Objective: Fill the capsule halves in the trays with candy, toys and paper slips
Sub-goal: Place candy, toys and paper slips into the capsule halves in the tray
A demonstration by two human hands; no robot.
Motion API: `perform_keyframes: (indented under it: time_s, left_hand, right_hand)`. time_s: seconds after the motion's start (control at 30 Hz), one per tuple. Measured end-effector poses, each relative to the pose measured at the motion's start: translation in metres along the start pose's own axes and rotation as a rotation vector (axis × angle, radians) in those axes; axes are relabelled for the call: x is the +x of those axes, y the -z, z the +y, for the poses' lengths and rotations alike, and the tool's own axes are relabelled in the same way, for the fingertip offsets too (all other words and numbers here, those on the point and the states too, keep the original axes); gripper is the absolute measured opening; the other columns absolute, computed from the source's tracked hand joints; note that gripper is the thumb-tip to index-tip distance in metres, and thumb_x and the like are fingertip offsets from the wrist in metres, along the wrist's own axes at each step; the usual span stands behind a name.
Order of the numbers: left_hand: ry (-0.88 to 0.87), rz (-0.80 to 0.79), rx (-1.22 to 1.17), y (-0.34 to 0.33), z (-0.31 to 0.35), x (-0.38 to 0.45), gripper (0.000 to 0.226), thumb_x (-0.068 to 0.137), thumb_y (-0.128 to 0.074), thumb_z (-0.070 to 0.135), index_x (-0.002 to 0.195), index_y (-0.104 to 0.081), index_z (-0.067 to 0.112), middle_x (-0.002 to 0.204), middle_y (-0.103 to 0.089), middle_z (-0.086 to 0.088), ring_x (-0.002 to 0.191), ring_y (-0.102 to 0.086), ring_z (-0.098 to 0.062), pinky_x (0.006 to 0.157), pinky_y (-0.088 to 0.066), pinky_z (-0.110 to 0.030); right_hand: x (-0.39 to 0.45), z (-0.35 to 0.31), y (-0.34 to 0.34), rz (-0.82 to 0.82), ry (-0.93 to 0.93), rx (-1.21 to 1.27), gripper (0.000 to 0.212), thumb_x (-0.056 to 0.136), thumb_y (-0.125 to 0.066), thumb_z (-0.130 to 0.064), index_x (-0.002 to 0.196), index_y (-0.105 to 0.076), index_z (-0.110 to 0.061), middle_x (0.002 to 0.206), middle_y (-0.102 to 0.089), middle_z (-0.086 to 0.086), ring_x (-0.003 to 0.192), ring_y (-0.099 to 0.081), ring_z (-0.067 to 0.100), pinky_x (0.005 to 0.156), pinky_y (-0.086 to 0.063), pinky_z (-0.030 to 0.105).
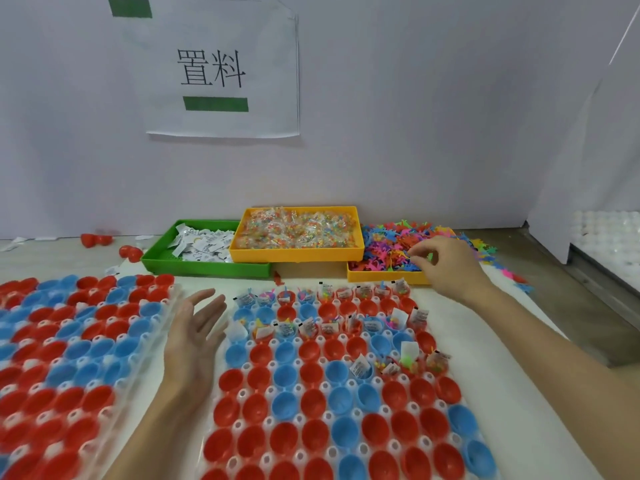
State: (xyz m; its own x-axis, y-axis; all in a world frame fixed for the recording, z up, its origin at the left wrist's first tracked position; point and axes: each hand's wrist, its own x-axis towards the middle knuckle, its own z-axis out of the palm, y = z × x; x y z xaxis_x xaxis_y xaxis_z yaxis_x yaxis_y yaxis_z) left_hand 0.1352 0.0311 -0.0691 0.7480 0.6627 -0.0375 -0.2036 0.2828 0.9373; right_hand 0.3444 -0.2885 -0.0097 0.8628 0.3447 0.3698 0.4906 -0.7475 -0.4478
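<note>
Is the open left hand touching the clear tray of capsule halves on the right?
Apart. The head view shows white table between the left hand and the clear plastic tray's near edge.

— Trays? 
— Two trays of capsule halves side by side: left tray [104,341], right tray [346,393].
— Behind them? 
— Three bins along the wall: slips bin [194,265] left, candy bin [298,254] middle, its edge resting on the slips bin, toy bin [381,275] right.
— Filled halves? 
— In the right tray's far rows.
</note>
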Motion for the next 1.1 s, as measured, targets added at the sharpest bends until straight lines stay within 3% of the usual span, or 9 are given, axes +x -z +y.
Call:
perform_keyframes:
  time_s: [0.17,0.27,0.33,0.47,0.63,0.83,0.93,1.1]
  left_hand:
    - [-0.010,0.016,-0.015,0.000,-0.002,0.002,0.038,0.105,-0.036,0.037,0.118,-0.065,0.017,0.120,-0.069,-0.007,0.116,-0.063,-0.018,0.090,-0.047,-0.032]
    - [-0.021,0.030,0.011,0.000,-0.003,0.002,0.041,0.105,-0.035,0.038,0.123,-0.063,0.013,0.120,-0.069,-0.008,0.117,-0.062,-0.019,0.090,-0.047,-0.031]
    - [-0.022,0.023,0.023,0.000,-0.004,0.003,0.040,0.105,-0.036,0.038,0.121,-0.064,0.014,0.119,-0.069,-0.008,0.117,-0.063,-0.020,0.091,-0.047,-0.031]
    - [-0.027,0.016,0.043,-0.001,-0.005,0.003,0.039,0.105,-0.036,0.037,0.118,-0.065,0.015,0.119,-0.070,-0.008,0.117,-0.063,-0.020,0.093,-0.047,-0.032]
    - [-0.038,0.016,0.036,-0.001,-0.005,0.003,0.040,0.106,-0.034,0.037,0.121,-0.064,0.014,0.120,-0.069,-0.010,0.117,-0.062,-0.022,0.093,-0.047,-0.032]
    - [-0.045,0.009,0.035,-0.002,-0.004,0.002,0.038,0.105,-0.034,0.037,0.114,-0.066,0.018,0.119,-0.069,-0.009,0.116,-0.063,-0.023,0.090,-0.047,-0.032]
    - [-0.054,0.006,0.041,-0.003,-0.003,0.000,0.037,0.105,-0.034,0.038,0.111,-0.066,0.020,0.118,-0.069,-0.009,0.113,-0.064,-0.022,0.087,-0.047,-0.031]
    - [-0.059,0.021,0.061,-0.004,-0.001,-0.004,0.036,0.105,-0.034,0.037,0.107,-0.067,0.023,0.114,-0.070,-0.007,0.107,-0.066,-0.017,0.087,-0.048,-0.033]
  right_hand:
    - [0.018,-0.012,-0.006,-0.212,0.144,-0.218,0.018,0.093,-0.067,-0.010,0.104,-0.078,-0.018,0.105,-0.073,0.000,0.090,-0.061,0.011,0.083,-0.051,0.032]
    - [0.025,-0.014,-0.006,-0.291,0.211,-0.282,0.023,0.092,-0.066,-0.004,0.102,-0.079,-0.020,0.101,-0.072,-0.005,0.077,-0.052,-0.001,0.074,-0.046,0.023]
    - [0.029,-0.014,-0.005,-0.341,0.219,-0.297,0.021,0.092,-0.067,-0.005,0.100,-0.079,-0.021,0.097,-0.069,-0.010,0.074,-0.052,-0.002,0.072,-0.045,0.018]
    - [0.034,-0.010,-0.005,-0.377,0.177,-0.241,0.013,0.091,-0.069,-0.008,0.093,-0.077,-0.018,0.096,-0.069,-0.006,0.084,-0.060,0.005,0.080,-0.051,0.026]
    - [0.029,-0.007,-0.007,-0.282,0.121,-0.130,0.017,0.093,-0.066,-0.011,0.083,-0.070,-0.024,0.085,-0.060,-0.011,0.080,-0.056,0.004,0.069,-0.044,0.021]
    - [0.014,-0.016,-0.004,-0.001,0.043,0.149,0.009,0.095,-0.063,-0.011,0.097,-0.072,-0.010,0.089,-0.068,0.001,0.083,-0.061,0.013,0.068,-0.044,0.015]
    - [0.004,-0.031,0.001,0.090,-0.045,0.369,0.010,0.096,-0.062,-0.012,0.100,-0.071,-0.008,0.091,-0.069,0.003,0.082,-0.062,0.008,0.067,-0.046,0.011]
    - [-0.026,-0.066,0.011,-0.048,-0.064,0.690,0.010,0.094,-0.066,-0.010,0.088,-0.073,-0.015,0.074,-0.073,0.001,0.069,-0.069,0.010,0.064,-0.056,0.020]
